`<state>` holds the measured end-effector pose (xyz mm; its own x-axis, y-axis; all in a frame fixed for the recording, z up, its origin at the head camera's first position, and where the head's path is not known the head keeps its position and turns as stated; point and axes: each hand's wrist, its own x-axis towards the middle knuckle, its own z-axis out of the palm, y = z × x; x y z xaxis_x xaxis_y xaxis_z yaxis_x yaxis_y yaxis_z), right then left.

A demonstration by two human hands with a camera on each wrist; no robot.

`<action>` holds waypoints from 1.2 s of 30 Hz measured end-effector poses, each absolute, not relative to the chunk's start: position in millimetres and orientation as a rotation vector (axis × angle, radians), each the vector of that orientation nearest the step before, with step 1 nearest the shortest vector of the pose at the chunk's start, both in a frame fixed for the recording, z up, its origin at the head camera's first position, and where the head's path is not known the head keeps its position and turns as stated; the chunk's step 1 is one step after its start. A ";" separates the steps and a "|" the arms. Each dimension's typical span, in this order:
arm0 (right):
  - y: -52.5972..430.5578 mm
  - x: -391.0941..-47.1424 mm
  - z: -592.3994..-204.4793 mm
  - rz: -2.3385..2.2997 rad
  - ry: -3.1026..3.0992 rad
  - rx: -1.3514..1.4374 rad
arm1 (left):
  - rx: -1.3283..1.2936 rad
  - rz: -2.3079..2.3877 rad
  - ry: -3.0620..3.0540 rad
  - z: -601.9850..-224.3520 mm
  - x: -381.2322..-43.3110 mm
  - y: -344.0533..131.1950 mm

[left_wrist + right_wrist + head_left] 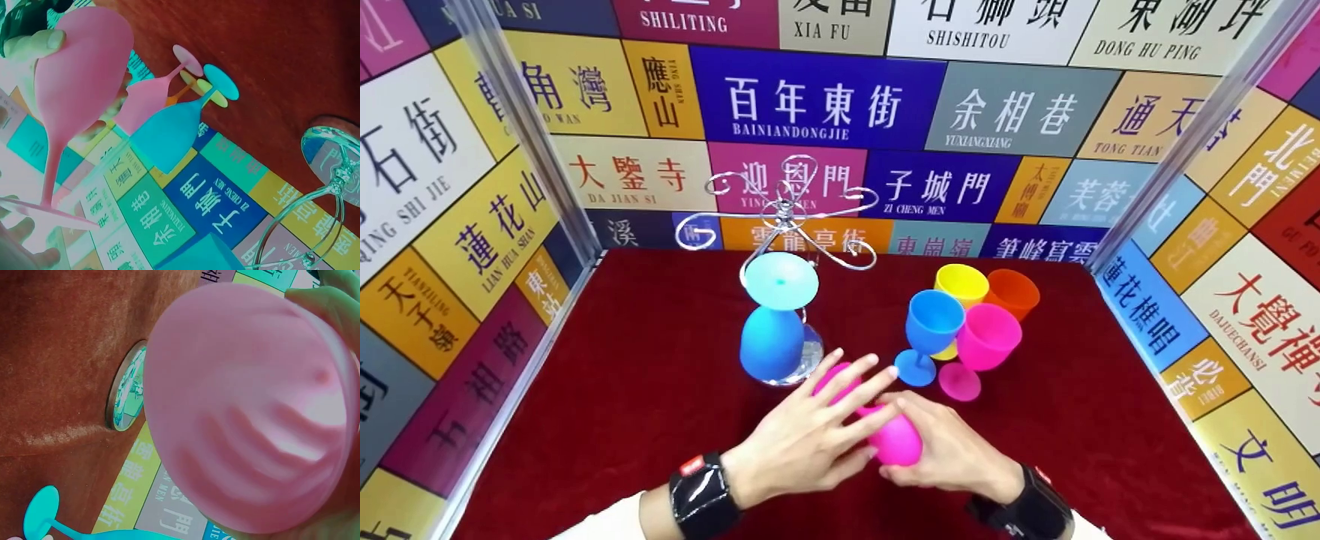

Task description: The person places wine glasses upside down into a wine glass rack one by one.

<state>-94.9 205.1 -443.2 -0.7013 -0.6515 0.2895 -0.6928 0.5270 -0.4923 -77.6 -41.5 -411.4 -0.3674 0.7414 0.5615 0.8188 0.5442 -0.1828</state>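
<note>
My right hand (952, 442) grips the bowl of a pink plastic goblet (898, 442), which lies tilted with its foot toward the upper left. My left hand (799, 435) reaches over the stem and foot with its fingers spread and fairly straight. In the left wrist view the goblet's (84, 73) foot lies close to the left fingers (25, 242); contact there is unclear. The right wrist view looks into the goblet's (242, 382) open bowl, with finger shadows showing through its wall. Ahead, a blue goblet (772, 345) hangs upside down from a curled metal rack (784, 214).
Right of the hands stand upright goblets: a blue one (934, 322), another pink one (991, 337), a yellow one (962, 279) and an orange one (1015, 291). Sign-printed walls (817, 97) enclose the dark red cloth (660, 322). The rack's round base (332, 146) rests on the cloth.
</note>
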 end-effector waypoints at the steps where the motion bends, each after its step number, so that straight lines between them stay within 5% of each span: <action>1: 205.1 -94.9 -442.8 0.913 -2.680 1.169 | -1.239 -0.198 -2.181 -411.0 -77.5 -42.1; 36: 200.7 -111.8 -428.0 1.615 -2.267 0.674 | -0.954 -0.813 -2.015 -452.1 -68.2 -38.5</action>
<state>-111.8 200.7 -428.0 -0.8530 -0.2109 0.4774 -0.5201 0.2677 -0.8111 -68.2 -38.5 -452.1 -0.4410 0.3490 0.8269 0.8250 0.5205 0.2203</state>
